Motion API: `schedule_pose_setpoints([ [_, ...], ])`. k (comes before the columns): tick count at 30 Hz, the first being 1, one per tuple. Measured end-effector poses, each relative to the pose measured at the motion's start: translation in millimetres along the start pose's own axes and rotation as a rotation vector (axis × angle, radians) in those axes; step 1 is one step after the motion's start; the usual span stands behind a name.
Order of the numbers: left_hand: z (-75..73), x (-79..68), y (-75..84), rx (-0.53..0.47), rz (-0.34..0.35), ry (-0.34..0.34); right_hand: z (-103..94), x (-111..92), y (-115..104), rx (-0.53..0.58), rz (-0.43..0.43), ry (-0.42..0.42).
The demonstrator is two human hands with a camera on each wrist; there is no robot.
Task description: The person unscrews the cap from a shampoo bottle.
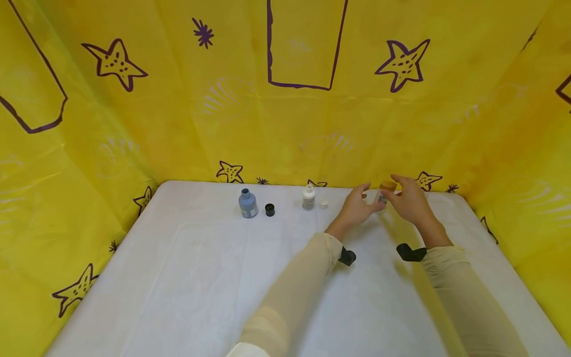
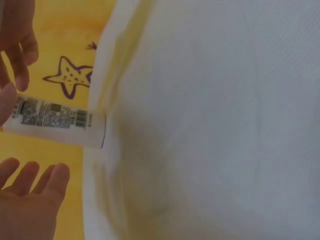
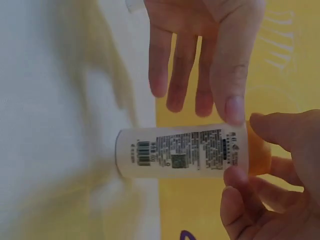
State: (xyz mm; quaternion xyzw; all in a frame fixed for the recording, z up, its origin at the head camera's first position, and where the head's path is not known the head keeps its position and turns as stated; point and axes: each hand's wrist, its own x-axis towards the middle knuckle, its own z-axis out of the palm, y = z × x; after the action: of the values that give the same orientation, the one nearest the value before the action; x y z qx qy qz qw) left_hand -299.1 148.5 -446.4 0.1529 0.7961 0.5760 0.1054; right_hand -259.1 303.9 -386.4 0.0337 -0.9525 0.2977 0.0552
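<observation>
White bottle (image 3: 175, 152), probably light and slick, best held mid-body, is being gripped around its orange cap (image 3: 259, 150) by the right hand (image 1: 411, 201); the left hand (image 1: 356, 207) is being held released.

Yellow starfish-patterned backdrop (image 1: 267, 129), white tabletop (image 1: 192, 282)

This seems to be a small, screened-off work place, since yellow sheeting (image 1: 263, 129) with drawn starfish (image 1: 403, 64) encloses a white surface (image 1: 196, 282) on three sides. Whether it is in a home or an office, I cannot tell.
</observation>
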Motion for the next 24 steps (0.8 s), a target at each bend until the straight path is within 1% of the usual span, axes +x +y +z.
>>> schedule_pose_setpoints([
  [4,5.9,-0.7,-1.1,0.037,-0.021,-0.049,3.5,1.9,1.3,0.014,-0.002,-0.007],
  [8,10.6,-1.3,-0.7,0.057,-0.013,-0.067,6.1,4.4,3.1,0.021,-0.016,-0.003],
  [11,12.3,-1.5,-0.3,0.052,0.000,-0.058,7.7,5.0,2.7,0.025,-0.034,0.011],
  [18,13.8,-0.8,-1.9,0.016,0.004,-0.015,11.7,1.9,0.9,0.036,-0.094,0.055],
  [20,14.1,-0.6,-2.1,0.005,0.013,-0.004,12.1,0.3,0.3,0.035,-0.104,0.057],
  [24,14.8,-1.9,-2.2,-0.010,0.004,0.004,12.5,-2.5,0.3,0.024,-0.105,0.053],
])
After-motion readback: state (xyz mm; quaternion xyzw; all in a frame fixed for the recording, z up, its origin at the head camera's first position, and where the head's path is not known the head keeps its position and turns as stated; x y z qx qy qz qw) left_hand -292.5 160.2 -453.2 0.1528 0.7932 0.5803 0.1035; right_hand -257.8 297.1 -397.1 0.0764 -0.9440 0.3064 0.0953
